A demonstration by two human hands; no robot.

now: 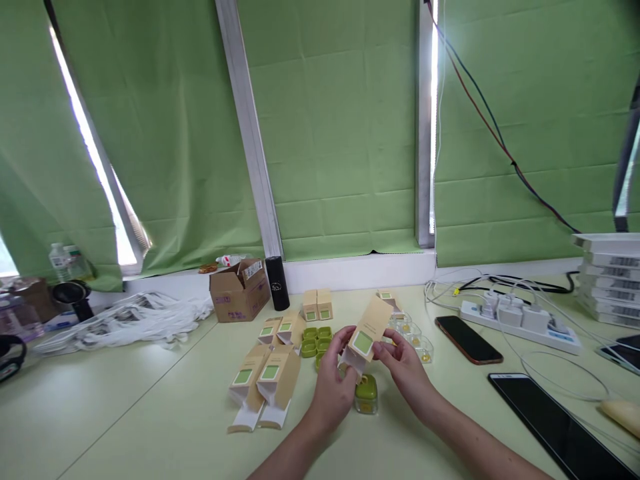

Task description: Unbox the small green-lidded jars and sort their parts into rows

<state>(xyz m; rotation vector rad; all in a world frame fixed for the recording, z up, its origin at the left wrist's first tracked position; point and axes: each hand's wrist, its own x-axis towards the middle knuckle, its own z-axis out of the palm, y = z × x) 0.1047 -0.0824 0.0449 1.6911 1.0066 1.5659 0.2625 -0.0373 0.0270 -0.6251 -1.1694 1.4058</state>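
Above the near middle of the desk, both hands are raised to one tan carton, forearms entering from the lower edge and converging. Left hand: back of the hand toward the viewer, fingers bent up along the carton's left side, close to its lower end. Right hand: thumb and fingers on the carton's right edge, wrist angled inward. Grip, both hands: pinching the carton between them; exact contact of the left fingertips partly hidden. Carton is held tilted, top leaning right, green label facing the viewer, white flap hanging at the lower end. Just below it, between the hands, a green-lidded jar stands upright on the desk. Surface: pale, with a seam running obliquely at left. Left of the hands lie similar tan cartons, the nearest with white flaps extended; beside them, green lids. Behind the right hand, clear jars. Right side: a dark phone, a larger black-screened device, a loaded power strip. Far edge: brown box, black cylinder, white strap-like bundle. Room: green blinds cover the windows, bright light at the gaps.
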